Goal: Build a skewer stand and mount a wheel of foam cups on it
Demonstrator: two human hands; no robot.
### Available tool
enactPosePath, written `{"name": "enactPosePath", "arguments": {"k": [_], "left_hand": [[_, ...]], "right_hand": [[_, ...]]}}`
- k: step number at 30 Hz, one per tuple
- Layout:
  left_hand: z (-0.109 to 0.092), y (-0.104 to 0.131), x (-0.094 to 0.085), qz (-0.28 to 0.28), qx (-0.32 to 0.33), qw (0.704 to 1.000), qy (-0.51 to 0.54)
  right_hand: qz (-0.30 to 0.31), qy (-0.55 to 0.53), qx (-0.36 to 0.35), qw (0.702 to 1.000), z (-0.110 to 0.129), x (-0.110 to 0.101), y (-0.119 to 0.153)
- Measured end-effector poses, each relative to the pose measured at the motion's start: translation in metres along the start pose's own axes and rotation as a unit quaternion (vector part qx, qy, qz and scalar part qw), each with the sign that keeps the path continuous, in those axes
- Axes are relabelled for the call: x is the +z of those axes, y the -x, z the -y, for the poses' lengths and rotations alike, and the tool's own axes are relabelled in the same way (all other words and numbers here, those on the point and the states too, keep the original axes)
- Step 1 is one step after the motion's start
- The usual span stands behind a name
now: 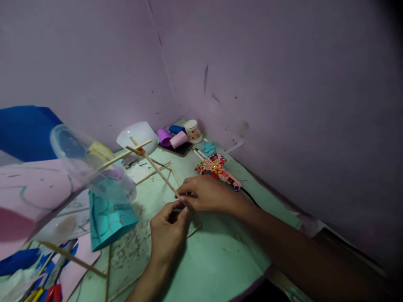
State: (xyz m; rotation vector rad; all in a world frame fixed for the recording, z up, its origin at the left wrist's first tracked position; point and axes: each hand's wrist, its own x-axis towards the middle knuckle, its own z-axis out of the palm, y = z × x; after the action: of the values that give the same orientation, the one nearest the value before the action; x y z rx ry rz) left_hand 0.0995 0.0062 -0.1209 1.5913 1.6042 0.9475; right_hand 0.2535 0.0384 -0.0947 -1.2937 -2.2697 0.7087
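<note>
A thin wooden stick (160,175) slants from upper left down into my hands. Near its top, a brownish-orange joint binds it to a crossing stick (119,157). My right hand (208,193) pinches the slanting stick with its fingertips. Just below, the thumb and fingers of my left hand (166,237) close on the same stick. More thin sticks are joined in a frame around it, with one corner (199,226) beside my left hand. A flower-patterned glue gun (220,170), its small red light glowing, lies just beyond my right hand.
Paper cups (193,131), a white bowl (138,135), and markers (199,154) stand or lie at the back near the wall. On the left are a clear plastic container (71,147), teal paper (110,222), pink paper (37,184) and red-handled scissors (54,292).
</note>
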Motion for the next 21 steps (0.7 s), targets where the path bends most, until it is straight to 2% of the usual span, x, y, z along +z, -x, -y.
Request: {"name": "enactPosePath", "arguments": {"k": [6,13,21], "left_hand": [[-0.008,-0.009,0.005,0.008,-0.013,1.000,0.022],[0.007,-0.004,0.005,0.022,0.027,0.999,0.007],[0.010,-0.006,0.006,0.022,0.030,0.999,0.035]], "right_hand": [[0.010,0.018,0.007,1.000,0.001,-0.003,0.000],[0.003,0.015,0.044,0.999,-0.003,0.003,0.004],[0.061,0.016,0.088,0.994,-0.004,0.015,0.023]]}}
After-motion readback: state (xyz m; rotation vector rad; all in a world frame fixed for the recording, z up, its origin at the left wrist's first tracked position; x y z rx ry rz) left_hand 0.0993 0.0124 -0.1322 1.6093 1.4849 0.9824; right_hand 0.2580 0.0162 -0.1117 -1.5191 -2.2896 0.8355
